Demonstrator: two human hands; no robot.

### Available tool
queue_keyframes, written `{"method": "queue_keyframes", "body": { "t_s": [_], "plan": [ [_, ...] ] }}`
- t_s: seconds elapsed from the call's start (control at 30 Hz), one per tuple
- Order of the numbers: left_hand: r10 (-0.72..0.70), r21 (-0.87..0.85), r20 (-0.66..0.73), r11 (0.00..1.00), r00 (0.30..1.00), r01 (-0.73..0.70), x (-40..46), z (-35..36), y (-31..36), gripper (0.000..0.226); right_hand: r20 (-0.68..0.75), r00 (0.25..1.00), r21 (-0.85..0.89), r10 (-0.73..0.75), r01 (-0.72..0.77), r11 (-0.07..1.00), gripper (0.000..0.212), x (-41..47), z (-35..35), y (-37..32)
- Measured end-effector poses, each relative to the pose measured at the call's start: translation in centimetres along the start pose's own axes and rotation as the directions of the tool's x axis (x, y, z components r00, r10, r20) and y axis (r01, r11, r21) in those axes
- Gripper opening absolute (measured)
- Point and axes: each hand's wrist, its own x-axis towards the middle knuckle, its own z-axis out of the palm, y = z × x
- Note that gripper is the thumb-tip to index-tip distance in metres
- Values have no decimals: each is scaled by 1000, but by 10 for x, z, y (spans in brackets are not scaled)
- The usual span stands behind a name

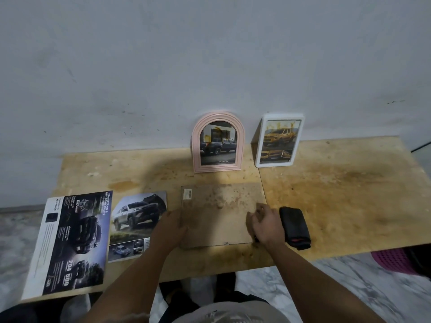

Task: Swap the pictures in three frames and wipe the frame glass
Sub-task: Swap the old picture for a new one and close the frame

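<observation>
A worn wooden table (349, 194) carries everything. Under both hands lies the brown frame backing (219, 217), face down. A dark brochure (70, 241) and a truck picture (137, 224) lie beyond the left hand (173, 227), which grips the backing's left edge. The right hand (264, 223), fingers curled, pinches its right edge; a black cloth (295, 227) sits just outside it. Ahead, a pink arched frame (218, 142) and a white frame (278, 141) lean on the wall.

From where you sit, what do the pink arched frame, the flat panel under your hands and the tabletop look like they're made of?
Pink arched frame: probably moulded plastic, going by its smooth ridged rim. Flat panel: seemingly clear glass or acrylic, since the table's stains show through it. Tabletop: likely unfinished plywood, pale, matt and stained, with a seam between boards.
</observation>
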Motion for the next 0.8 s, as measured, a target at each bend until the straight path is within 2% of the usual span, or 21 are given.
{"method": "queue_keyframes", "body": {
  "t_s": [0.07, 0.13, 0.23, 0.37, 0.57, 0.8],
  "plan": [
    [25, 101, -33, 995, 999, -22, 6, -4, 5, 67, 46, 989, -145, -143, 148, 978, 52, 11, -2, -18],
    [70, 162, -40, 985, 997, -63, 6, -13, 22, 68, 148, 957, -298, -251, 285, 911, 57, 22, -1, -38],
    [171, 275, -19, 948, 985, -159, 19, -18, 43, 76, 328, 901, -437, -284, 412, 800, 72, 40, 15, -60],
    [200, 394, 122, 889, 972, -232, 44, -8, 55, 84, 481, 864, -495, -152, 410, 766, 86, 51, 41, -64],
    [149, 442, 192, 869, 970, -221, 48, 1, 54, 91, 501, 855, -495, -133, 409, 767, 84, 54, 42, -62],
    [100, 461, 221, 866, 970, -194, 49, -9, 66, 96, 500, 859, -623, -112, 446, 643, 89, 53, 36, -79]
  ]
}}
